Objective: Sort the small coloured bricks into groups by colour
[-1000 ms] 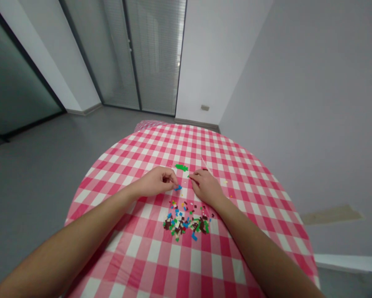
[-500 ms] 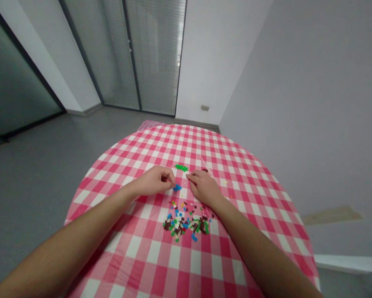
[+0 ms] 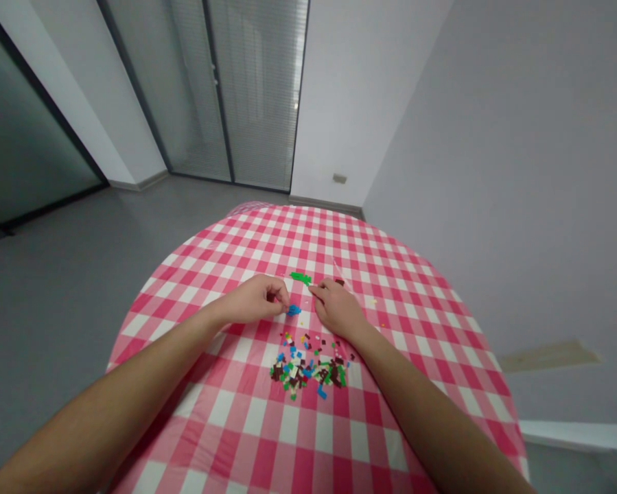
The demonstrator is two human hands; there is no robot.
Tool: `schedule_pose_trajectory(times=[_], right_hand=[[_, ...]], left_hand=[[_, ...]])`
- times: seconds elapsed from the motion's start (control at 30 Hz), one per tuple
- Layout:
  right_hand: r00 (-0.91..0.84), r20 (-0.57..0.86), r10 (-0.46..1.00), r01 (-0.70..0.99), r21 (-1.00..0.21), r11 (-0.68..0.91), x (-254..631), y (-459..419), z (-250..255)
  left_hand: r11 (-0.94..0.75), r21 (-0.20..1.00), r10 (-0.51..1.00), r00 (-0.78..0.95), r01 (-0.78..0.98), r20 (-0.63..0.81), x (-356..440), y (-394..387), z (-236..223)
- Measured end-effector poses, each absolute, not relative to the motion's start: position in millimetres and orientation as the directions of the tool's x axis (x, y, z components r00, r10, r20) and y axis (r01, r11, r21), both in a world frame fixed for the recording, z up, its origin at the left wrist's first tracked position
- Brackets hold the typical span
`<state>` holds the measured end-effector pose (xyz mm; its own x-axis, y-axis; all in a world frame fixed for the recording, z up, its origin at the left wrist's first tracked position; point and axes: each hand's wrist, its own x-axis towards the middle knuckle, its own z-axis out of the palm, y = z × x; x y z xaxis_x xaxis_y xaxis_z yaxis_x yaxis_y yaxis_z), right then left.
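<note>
My left hand [image 3: 259, 299] rests on the round table [image 3: 236, 439] with its fingers curled into a pinch, and a small blue brick piece [image 3: 293, 310] sits at its fingertips, touching the cloth. A short gap to the right, my right hand [image 3: 336, 307] lies with fingers pinched together on something too small to make out. Just beyond both hands a small green brick assembly [image 3: 300, 278] lies on the cloth. A scattered pile of tiny bricks [image 3: 308, 367] in brown, green, blue and white sits between my forearms, nearer to me.
The table wears a red-and-white checked cloth and stands close to a grey wall on the right. Grey floor [image 3: 55, 274] spreads to the left. Glass doors with blinds [image 3: 251, 89] stand at the back. A few stray specks lie on the cloth at right.
Both hands have shifted only slightly. My right hand edged a little away from me toward the green assembly, and the blue piece moved a touch left with my left fingertips.
</note>
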<state>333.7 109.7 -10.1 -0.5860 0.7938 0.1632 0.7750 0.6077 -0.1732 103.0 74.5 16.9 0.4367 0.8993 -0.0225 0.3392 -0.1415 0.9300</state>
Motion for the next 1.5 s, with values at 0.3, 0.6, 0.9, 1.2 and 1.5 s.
schedule_pose_trajectory(times=[0.3, 0.6, 0.9, 1.2, 1.5], right_hand=[[-0.582, 0.158, 0.797, 0.783, -0.157, 0.603, 333.2, 108.7, -8.8], [-0.639, 0.199, 0.743, 0.605, -0.467, 0.645, 345.4, 111.1, -6.7], [-0.842, -0.129, 0.523, 0.443, -0.718, 0.536, 349.7, 93.8, 28.9], [-0.844, -0.088, 0.53, 0.493, -0.517, 0.699, 333.9, 77.2, 23.9], [-0.847, -0.141, 0.512, 0.497, -0.55, 0.671, 335.5, 81.6, 24.1]], left_hand=[[-0.195, 0.871, 0.718, 0.671, 0.451, -0.187, 93.9, 67.3, 30.9], [-0.35, 0.735, 0.618, 0.733, 0.58, -0.284, 97.8, 60.8, 29.5], [-0.392, 0.717, 0.56, 0.768, 0.577, -0.311, 107.0, 57.8, 29.0], [-0.416, 0.686, 0.548, 0.767, 0.596, -0.334, 111.2, 59.1, 25.1], [-0.397, 0.687, 0.539, 0.761, 0.608, -0.362, 111.4, 59.7, 27.2]])
